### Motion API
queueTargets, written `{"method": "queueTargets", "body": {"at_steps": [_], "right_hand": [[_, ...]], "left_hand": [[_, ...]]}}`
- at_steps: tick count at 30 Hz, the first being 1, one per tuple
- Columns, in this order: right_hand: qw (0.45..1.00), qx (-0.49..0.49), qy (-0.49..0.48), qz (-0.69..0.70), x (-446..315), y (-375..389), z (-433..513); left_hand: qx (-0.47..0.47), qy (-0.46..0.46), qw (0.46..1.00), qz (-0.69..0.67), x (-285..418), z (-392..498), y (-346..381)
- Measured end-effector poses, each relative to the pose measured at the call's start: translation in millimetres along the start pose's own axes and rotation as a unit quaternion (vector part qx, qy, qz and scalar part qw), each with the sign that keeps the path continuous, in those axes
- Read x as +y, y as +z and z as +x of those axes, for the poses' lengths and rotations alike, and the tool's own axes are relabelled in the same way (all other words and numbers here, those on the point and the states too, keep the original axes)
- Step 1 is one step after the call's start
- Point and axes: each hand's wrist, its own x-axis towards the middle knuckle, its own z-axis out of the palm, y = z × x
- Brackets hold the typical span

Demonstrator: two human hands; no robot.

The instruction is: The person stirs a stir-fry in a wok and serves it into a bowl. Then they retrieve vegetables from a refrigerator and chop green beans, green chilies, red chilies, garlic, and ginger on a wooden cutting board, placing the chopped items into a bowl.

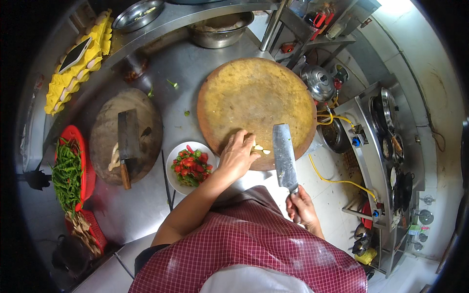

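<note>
My right hand (pixel 302 208) grips the handle of a cleaver (pixel 285 157), whose broad blade lies flat to view over the near right edge of a round wooden chopping block (pixel 256 95). On the block's near side rests my left hand (pixel 238 152), fingers bent and partly hiding what is beneath them. Several pale peeled garlic pieces (pixel 258 147) lie just right of its fingertips, between the hand and the blade. Whether the left fingers pinch a piece cannot be told. To the left of the block, a white bowl (pixel 170 168) holds cut red and green peppers (pixel 192 164).
A second chopping block (pixel 104 110) at left bears another cleaver (pixel 128 135) and a pale root-like piece (pixel 114 157). A red basket (pixel 88 175) holds green chillies (pixel 67 172). Black chopsticks (pixel 166 179) lie near the bowl. Metal bowls (pixel 220 38) stand behind; a stove (pixel 362 146) is at right.
</note>
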Motion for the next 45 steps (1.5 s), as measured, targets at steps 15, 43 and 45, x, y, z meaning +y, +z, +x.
{"method": "queueTargets", "body": {"at_steps": [15, 43, 45], "right_hand": [[0.894, -0.216, -0.101, -0.379, -17, 77, 54], [0.727, -0.020, -0.343, -0.594, -46, 95, 124], [0.734, -0.018, -0.349, -0.583, -45, 96, 124]], "left_hand": [[0.275, -0.107, 0.942, -0.160, -45, -67, -15], [0.264, -0.318, 0.909, 0.048, -309, -215, -247], [0.340, -0.292, 0.893, -0.050, -309, -222, -271]]}}
